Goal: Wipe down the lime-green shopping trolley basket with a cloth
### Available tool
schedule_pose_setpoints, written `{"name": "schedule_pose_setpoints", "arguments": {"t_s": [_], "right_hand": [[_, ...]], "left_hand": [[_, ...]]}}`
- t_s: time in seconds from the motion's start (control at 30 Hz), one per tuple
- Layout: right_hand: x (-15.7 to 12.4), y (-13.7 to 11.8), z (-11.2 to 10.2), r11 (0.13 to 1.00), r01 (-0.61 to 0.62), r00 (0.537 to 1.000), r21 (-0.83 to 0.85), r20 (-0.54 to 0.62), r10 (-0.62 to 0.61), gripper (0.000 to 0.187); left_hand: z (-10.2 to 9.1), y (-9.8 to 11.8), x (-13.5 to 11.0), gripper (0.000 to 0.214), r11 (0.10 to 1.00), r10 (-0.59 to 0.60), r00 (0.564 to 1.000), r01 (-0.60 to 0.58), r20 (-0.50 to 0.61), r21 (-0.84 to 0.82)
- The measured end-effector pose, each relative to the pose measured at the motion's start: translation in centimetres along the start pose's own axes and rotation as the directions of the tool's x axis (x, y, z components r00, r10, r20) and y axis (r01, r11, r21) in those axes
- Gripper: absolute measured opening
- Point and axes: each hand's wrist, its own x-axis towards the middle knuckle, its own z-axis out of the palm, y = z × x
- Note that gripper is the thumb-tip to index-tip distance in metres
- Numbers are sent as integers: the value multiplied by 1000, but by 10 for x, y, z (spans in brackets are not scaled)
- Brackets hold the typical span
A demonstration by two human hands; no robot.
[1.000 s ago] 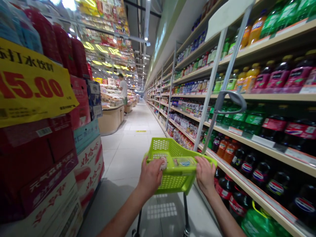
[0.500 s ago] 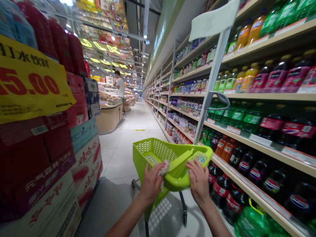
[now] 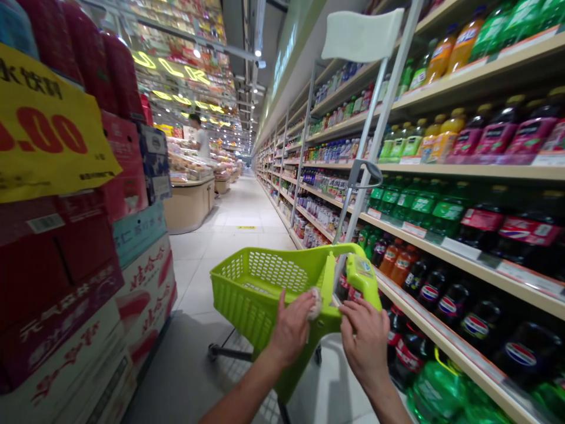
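A green plastic shopping cart (image 3: 241, 306) stands angled across the aisle in front of me, its perforated basket toward the left and its handle (image 3: 369, 288) toward the right. My left hand (image 3: 291, 327) is closed on a crumpled pale cloth (image 3: 315, 303), pressed to the cart's rim beside the handle end. The cloth's folds are partly hidden by my fingers. My right hand (image 3: 364, 338) curls over the near corner of the handle. Just above it, a small label panel (image 3: 364, 267) is set in the handle.
Shelves of soda bottles (image 3: 450, 303) line the right side, with a pole-mounted white sign (image 3: 362, 36) close to the cart. Stacked drink boxes (image 3: 145, 282) with a yellow price sign (image 3: 53, 129) crowd the left. A person (image 3: 202, 138) stands by a display counter (image 3: 189, 203) farther along the tiled aisle.
The cart has turned, its basket swinging left and its handle more to the right. Both my hands have shifted right and slightly down with it, the left still holding the cloth.
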Motion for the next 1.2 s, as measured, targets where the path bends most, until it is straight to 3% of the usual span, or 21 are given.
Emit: {"name": "schedule_pose_setpoints", "arguments": {"t_s": [0.1, 0.2, 0.3, 0.43, 0.5, 0.7, 0.9, 1.1, 1.2], "right_hand": [[2, 13, -5, 999, -28, 999, -24, 25, 29, 21], [3, 25, -10, 998, -40, 998, -43, 56, 42, 23], [4, 19, -7, 996, -33, 995, -83, 87, 40, 22], [6, -10, 6, 997, 59, 969, -46, 243, -46, 21], [8, -19, 11, 997, 63, 957, -46, 287, -47, 21], [4, -11, 16, 995, 99, 952, 12, 290, -98, 24], [4, -6, 19, 992, 107, 966, 71, 228, -121, 24], [13, 17, 17, 993, 101, 963, 64, 246, -113, 23], [12, 22, 23, 997, 66, 955, -30, 290, -55, 22]], "left_hand": [[7, 5, 2, 36, 997, 71, 997, -71, 15, -8], [6, -25, -6, 38, 993, -81, 996, 82, -21, 86], [7, -47, -14, 41, 968, -180, 981, 189, -71, 166], [18, -31, -14, 43, 983, -12, 999, 19, -38, 182], [19, -31, -15, 43, 982, 17, 1000, -12, -25, 187], [-10, -86, -37, 43, 916, -207, 978, 203, -27, 345], [4, -73, -34, 49, 943, -104, 994, 87, 36, 322], [-15, -106, -42, 50, 870, -300, 954, 263, 24, 417], [-10, -99, -43, 50, 880, -303, 951, 258, 54, 399]]}}
